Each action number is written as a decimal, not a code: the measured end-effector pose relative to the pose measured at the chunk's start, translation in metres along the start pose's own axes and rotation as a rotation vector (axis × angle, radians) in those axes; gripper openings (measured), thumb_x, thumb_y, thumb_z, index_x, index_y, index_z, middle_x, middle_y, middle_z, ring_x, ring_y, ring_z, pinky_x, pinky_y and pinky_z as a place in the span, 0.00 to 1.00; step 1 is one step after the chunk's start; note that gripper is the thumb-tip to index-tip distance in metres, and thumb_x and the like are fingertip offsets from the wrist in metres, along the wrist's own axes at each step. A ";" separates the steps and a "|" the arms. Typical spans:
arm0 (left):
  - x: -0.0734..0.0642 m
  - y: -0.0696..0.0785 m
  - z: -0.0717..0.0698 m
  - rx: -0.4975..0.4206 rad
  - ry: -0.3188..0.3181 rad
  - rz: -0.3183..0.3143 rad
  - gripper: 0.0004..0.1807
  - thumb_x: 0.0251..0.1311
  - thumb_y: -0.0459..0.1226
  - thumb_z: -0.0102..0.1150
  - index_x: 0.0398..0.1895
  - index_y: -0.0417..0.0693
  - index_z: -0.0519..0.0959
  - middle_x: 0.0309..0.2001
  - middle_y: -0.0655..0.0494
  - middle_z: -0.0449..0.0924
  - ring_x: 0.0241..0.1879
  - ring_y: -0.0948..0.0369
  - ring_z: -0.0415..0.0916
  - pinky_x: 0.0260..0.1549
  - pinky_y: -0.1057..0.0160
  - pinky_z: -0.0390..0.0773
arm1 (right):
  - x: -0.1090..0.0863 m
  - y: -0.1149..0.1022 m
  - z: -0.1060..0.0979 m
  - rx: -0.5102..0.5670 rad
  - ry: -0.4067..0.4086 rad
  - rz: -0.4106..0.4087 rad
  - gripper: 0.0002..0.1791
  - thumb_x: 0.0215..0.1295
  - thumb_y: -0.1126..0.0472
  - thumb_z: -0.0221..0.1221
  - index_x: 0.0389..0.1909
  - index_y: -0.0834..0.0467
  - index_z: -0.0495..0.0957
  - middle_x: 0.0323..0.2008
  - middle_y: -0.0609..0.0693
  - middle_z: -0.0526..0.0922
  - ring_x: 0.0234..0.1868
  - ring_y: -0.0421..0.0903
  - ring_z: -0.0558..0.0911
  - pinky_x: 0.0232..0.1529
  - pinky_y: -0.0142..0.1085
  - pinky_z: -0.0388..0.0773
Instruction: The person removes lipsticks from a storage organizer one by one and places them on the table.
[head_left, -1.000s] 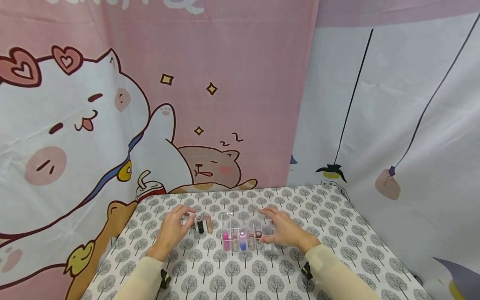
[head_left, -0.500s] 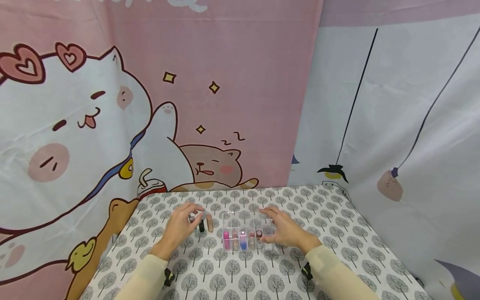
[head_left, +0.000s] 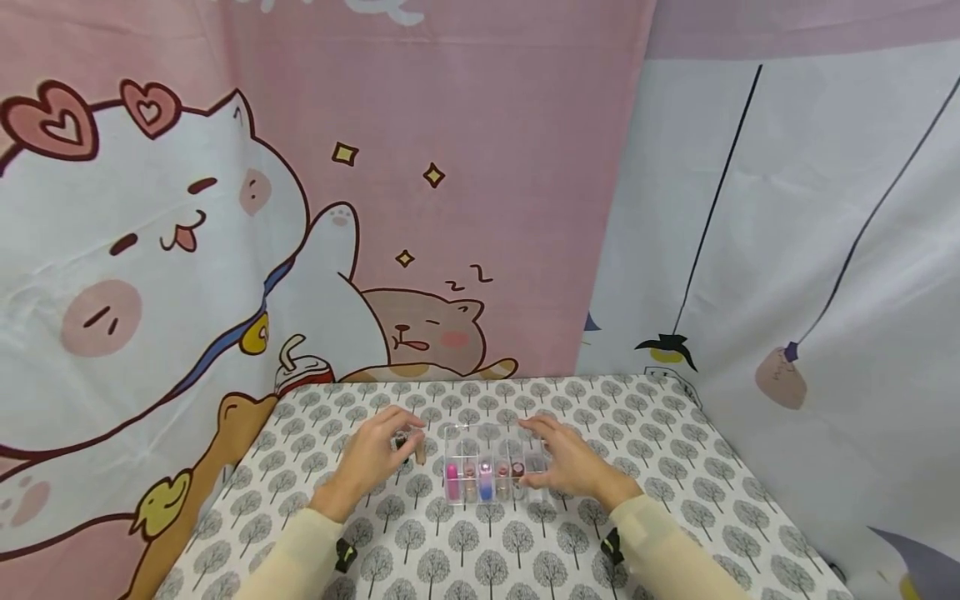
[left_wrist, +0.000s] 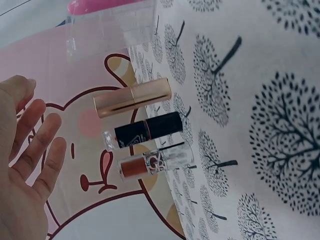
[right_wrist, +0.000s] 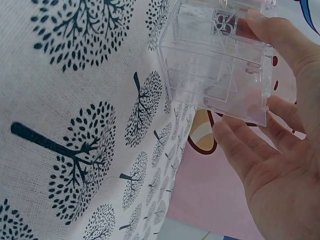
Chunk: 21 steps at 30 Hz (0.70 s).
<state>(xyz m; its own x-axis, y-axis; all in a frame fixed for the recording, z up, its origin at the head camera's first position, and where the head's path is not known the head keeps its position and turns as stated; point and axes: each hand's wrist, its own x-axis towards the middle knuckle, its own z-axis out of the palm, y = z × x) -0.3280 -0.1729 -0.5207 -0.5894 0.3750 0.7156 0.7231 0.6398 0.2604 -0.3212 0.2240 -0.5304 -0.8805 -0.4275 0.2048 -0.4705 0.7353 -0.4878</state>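
A clear compartment organizer (head_left: 467, 443) stands on the table with several lip products in its front row, including a bright pink tube (head_left: 452, 483) and a blue-purple one (head_left: 486, 483). My right hand (head_left: 573, 462) holds its right end, the thumb at the front and the fingers at the side and back. Left of the box, my left hand (head_left: 377, 454) hovers beside three upright tubes, its fingers loosely bent with nothing in them. In the left wrist view these are a gold lipstick (left_wrist: 132, 97), a black tube (left_wrist: 149, 130) and a clear lip gloss with a reddish-brown part (left_wrist: 155, 161).
A white cloth with grey trees covers the table (head_left: 465, 550). Behind it hangs a pink cartoon curtain (head_left: 480, 167), with a pale curtain (head_left: 675, 208) along the right. The gold lipstick stands closest to the organizer's left side.
My left hand has moved right, over the three standing tubes, and now hides most of them from the head view. The right hand has stayed on the organizer.
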 end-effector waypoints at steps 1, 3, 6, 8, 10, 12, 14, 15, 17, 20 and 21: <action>0.001 0.001 0.000 -0.009 -0.006 0.004 0.11 0.70 0.32 0.83 0.51 0.48 0.93 0.48 0.54 0.93 0.40 0.55 0.93 0.40 0.55 0.97 | 0.000 0.000 0.000 0.001 0.001 -0.001 0.60 0.60 0.43 0.87 0.90 0.51 0.68 0.87 0.60 0.72 0.77 0.65 0.83 0.78 0.73 0.83; 0.002 0.002 0.001 -0.026 -0.014 0.019 0.10 0.70 0.32 0.83 0.51 0.46 0.93 0.48 0.53 0.93 0.42 0.54 0.95 0.43 0.53 0.98 | 0.000 0.000 0.001 0.000 0.002 0.001 0.60 0.60 0.43 0.87 0.90 0.51 0.68 0.87 0.59 0.72 0.77 0.65 0.83 0.78 0.72 0.83; 0.002 0.005 0.002 -0.022 -0.030 0.028 0.11 0.69 0.32 0.83 0.51 0.48 0.93 0.47 0.53 0.93 0.39 0.61 0.91 0.41 0.60 0.96 | 0.000 0.000 0.001 -0.004 0.003 0.012 0.61 0.60 0.43 0.88 0.90 0.50 0.68 0.88 0.59 0.71 0.79 0.66 0.81 0.80 0.73 0.81; 0.003 0.007 0.004 -0.023 -0.047 0.033 0.12 0.69 0.33 0.84 0.51 0.50 0.93 0.45 0.55 0.93 0.35 0.65 0.87 0.38 0.65 0.93 | -0.001 -0.001 0.001 -0.005 0.003 0.020 0.61 0.60 0.43 0.88 0.90 0.50 0.68 0.88 0.60 0.71 0.80 0.68 0.80 0.81 0.74 0.79; 0.004 0.009 0.005 -0.041 -0.067 0.045 0.12 0.69 0.33 0.84 0.52 0.50 0.93 0.44 0.54 0.93 0.35 0.66 0.85 0.36 0.68 0.90 | -0.001 -0.001 0.000 -0.005 0.000 0.026 0.61 0.60 0.43 0.88 0.90 0.50 0.68 0.89 0.60 0.70 0.82 0.69 0.78 0.81 0.75 0.77; 0.004 0.011 0.007 -0.063 -0.095 0.058 0.11 0.71 0.34 0.82 0.53 0.50 0.92 0.44 0.55 0.93 0.35 0.64 0.85 0.36 0.70 0.88 | -0.002 -0.001 -0.001 -0.003 0.001 0.028 0.61 0.60 0.43 0.88 0.90 0.50 0.68 0.89 0.61 0.69 0.82 0.70 0.78 0.82 0.76 0.77; 0.004 0.012 0.010 -0.089 -0.130 0.062 0.11 0.71 0.33 0.82 0.53 0.49 0.92 0.46 0.55 0.93 0.37 0.63 0.87 0.38 0.71 0.89 | -0.002 -0.001 -0.001 0.002 0.001 0.030 0.61 0.60 0.43 0.88 0.90 0.49 0.68 0.89 0.61 0.69 0.82 0.70 0.78 0.81 0.76 0.77; 0.004 0.013 0.011 -0.097 -0.147 0.061 0.11 0.71 0.34 0.81 0.54 0.49 0.92 0.47 0.56 0.93 0.38 0.64 0.87 0.40 0.71 0.90 | -0.002 -0.001 -0.002 0.004 0.000 0.030 0.61 0.60 0.43 0.88 0.90 0.49 0.68 0.89 0.61 0.69 0.82 0.69 0.78 0.81 0.76 0.77; 0.003 0.014 0.013 -0.103 -0.179 0.056 0.12 0.71 0.34 0.81 0.54 0.51 0.92 0.50 0.59 0.93 0.40 0.67 0.87 0.42 0.71 0.91 | -0.002 -0.001 -0.002 0.005 -0.002 0.030 0.61 0.60 0.42 0.87 0.91 0.49 0.68 0.89 0.61 0.69 0.82 0.69 0.78 0.81 0.76 0.77; 0.001 0.016 0.015 -0.094 -0.215 0.053 0.13 0.70 0.35 0.82 0.54 0.53 0.92 0.52 0.62 0.93 0.43 0.69 0.87 0.44 0.68 0.93 | -0.002 -0.001 -0.001 0.004 -0.006 0.028 0.61 0.60 0.42 0.88 0.90 0.49 0.68 0.89 0.61 0.69 0.81 0.69 0.79 0.80 0.76 0.78; 0.001 0.017 0.015 -0.096 -0.222 0.054 0.13 0.71 0.35 0.82 0.54 0.53 0.92 0.53 0.61 0.93 0.43 0.67 0.88 0.45 0.66 0.94 | -0.001 -0.002 -0.001 0.003 -0.007 0.026 0.61 0.60 0.42 0.88 0.90 0.49 0.68 0.89 0.61 0.69 0.81 0.68 0.79 0.80 0.76 0.78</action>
<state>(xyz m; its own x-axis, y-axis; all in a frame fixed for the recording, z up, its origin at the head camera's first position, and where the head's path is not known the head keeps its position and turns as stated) -0.3218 -0.1520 -0.5255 -0.6063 0.5520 0.5724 0.7802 0.5523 0.2937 -0.3191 0.2238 -0.5290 -0.8922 -0.4114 0.1863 -0.4469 0.7449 -0.4953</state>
